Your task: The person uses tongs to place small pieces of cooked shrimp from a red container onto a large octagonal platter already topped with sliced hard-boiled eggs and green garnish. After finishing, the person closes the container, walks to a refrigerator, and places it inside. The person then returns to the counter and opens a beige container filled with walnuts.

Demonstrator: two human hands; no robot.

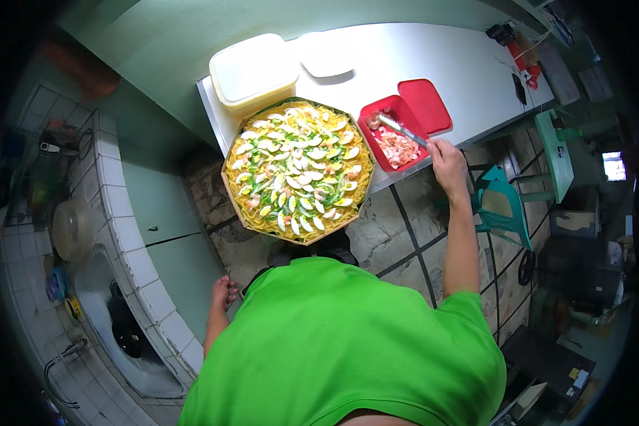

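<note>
My right hand (448, 165) is closed on the handle of metal tongs (402, 130). Their far end reaches into a red plastic container (414, 116) of shredded pinkish-white food (396, 148). Left of it, a large octagonal tray (227, 186) juts past the table's front edge. It holds yellow noodles (263, 213) topped with egg slices (305, 224), chopped greens and small orange-pink bits. My left hand (225, 291) hangs low by my side with curled fingers, and nothing shows in it.
On the white table (376, 57) stand a lidded yellowish tub (254, 71), a white dish (326, 55) and a red lid (426, 103). A tiled counter with a sink (106, 312) runs along my left. A green plastic chair (500, 209) stands to the right.
</note>
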